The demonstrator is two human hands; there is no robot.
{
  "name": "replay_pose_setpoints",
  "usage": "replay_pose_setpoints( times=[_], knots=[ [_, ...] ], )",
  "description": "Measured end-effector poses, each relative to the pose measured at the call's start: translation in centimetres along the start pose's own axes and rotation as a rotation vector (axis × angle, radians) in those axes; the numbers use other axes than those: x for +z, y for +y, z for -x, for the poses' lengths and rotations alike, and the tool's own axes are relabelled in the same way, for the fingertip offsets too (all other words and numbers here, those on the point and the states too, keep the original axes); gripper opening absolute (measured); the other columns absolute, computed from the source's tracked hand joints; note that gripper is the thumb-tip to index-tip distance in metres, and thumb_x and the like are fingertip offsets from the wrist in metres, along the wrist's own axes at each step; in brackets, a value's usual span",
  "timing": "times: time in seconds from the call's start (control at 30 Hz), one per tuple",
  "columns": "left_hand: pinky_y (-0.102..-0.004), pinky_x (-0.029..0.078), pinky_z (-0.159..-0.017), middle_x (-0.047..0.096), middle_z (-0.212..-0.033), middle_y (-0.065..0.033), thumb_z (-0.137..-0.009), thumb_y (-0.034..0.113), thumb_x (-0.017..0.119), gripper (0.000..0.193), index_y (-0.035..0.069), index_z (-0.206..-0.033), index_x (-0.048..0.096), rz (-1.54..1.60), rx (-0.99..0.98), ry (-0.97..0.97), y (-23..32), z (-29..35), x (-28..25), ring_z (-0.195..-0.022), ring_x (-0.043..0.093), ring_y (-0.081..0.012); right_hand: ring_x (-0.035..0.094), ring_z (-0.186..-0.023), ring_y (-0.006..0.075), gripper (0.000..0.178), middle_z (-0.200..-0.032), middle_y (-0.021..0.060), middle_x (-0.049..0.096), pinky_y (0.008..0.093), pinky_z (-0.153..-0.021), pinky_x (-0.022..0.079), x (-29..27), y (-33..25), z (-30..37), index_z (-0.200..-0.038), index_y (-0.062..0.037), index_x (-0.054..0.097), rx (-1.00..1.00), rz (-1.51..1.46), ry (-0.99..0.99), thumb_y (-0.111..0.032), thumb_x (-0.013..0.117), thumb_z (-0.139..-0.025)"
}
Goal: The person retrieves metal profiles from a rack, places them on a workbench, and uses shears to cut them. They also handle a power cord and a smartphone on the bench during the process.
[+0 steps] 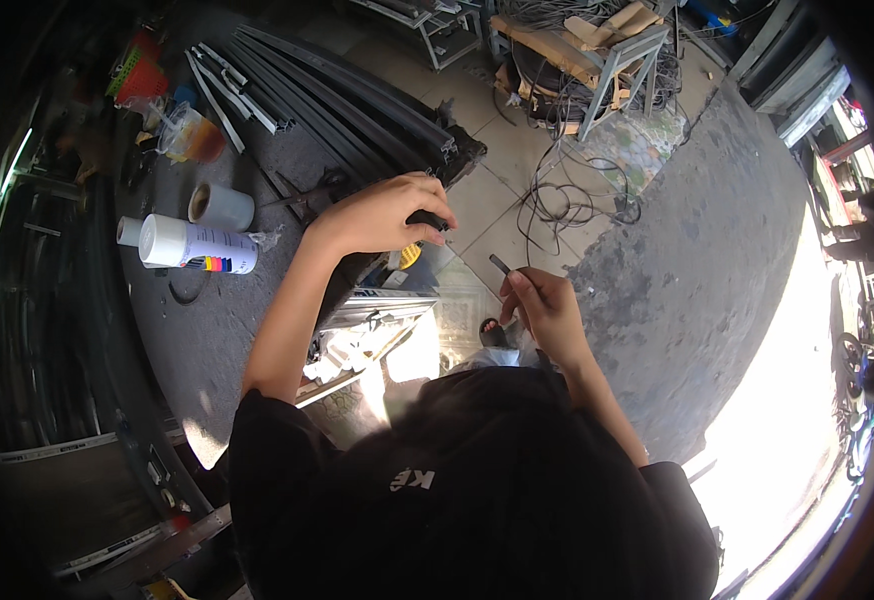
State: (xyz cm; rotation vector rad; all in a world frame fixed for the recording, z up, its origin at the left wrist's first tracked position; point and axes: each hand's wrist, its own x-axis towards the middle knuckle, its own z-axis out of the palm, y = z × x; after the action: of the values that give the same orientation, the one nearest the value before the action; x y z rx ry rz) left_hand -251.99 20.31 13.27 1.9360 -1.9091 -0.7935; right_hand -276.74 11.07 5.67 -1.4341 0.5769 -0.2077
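My left hand (385,214) is over the edge of a grey bench, its fingers curled round a small dark object (424,218) whose kind I cannot make out. Just below those fingers shows a round yellow thing (410,256), partly hidden. Lower and to the right, my right hand (545,308) pinches a thin, flat grey strip (500,265) between thumb and fingers. The strip's tip points up and left, apart from my left hand. Dark metal profiles (342,105) lie in a bundle on the bench beyond my left hand.
On the bench (162,320) lie a white spray can (197,245), a roll of film (223,205) and a plastic cup (195,137) with brown liquid. Loose black cable (567,205) covers floor tiles ahead. Behind it stands a metal frame (622,75) piled with cable and cardboard.
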Motion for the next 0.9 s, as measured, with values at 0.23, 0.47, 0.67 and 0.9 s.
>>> replay_pose_setpoints(
  times=[0.23,0.47,0.67,0.9],
  knots=[
    [-0.036,0.048,-0.093,0.06,-0.109,-0.0052,-0.077,0.021,0.076,0.035,0.006,-0.107,0.068,-0.033,0.111,-0.041,4.4,-0.5,4.1,-0.105,0.058,-0.0232,0.048,-0.048,0.0052,0.032,-0.057,0.0029,0.058,0.0227,-0.047,0.034,-0.8,-0.2,1.1,-0.082,0.0006,0.061,-0.008,0.003,0.032,-0.022,0.049,-0.101],
    [-0.0368,0.045,-0.092,0.069,-0.091,-0.0034,-0.067,0.022,0.082,0.031,0.011,-0.094,0.072,-0.048,0.157,0.167,2.8,-0.5,4.9,-0.096,0.062,-0.0226,0.052,-0.052,0.0065,0.032,-0.057,0.0025,0.057,0.024,-0.05,0.037,-1.3,0.9,3.4,-0.08,0.0,0.059,0.058,0.032,-0.019,-0.021,0.049,-0.101],
    [-0.0361,0.044,-0.088,0.068,-0.082,-0.0029,-0.065,0.023,0.084,0.028,0.012,-0.088,0.073,0.003,0.162,0.217,2.4,-0.6,5.6,-0.089,0.063,-0.023,0.049,-0.049,0.0049,0.032,-0.06,0.0011,0.057,0.0216,-0.047,0.034,0.0,1.9,3.0,-0.082,-0.0014,0.058,0.042,-0.002,-0.027,-0.022,0.045,-0.103],
    [-0.0357,0.044,-0.088,0.068,-0.081,-0.0016,-0.065,0.023,0.083,0.028,0.013,-0.088,0.073,-0.016,0.165,0.236,2.5,-0.5,5.6,-0.087,0.061,-0.0216,0.047,-0.048,0.0051,0.032,-0.062,0.0021,0.058,0.0224,-0.046,0.034,-0.4,2.2,3.2,-0.085,-0.001,0.057,0.118,-0.135,-0.054,-0.024,0.045,-0.104]
  ],
)
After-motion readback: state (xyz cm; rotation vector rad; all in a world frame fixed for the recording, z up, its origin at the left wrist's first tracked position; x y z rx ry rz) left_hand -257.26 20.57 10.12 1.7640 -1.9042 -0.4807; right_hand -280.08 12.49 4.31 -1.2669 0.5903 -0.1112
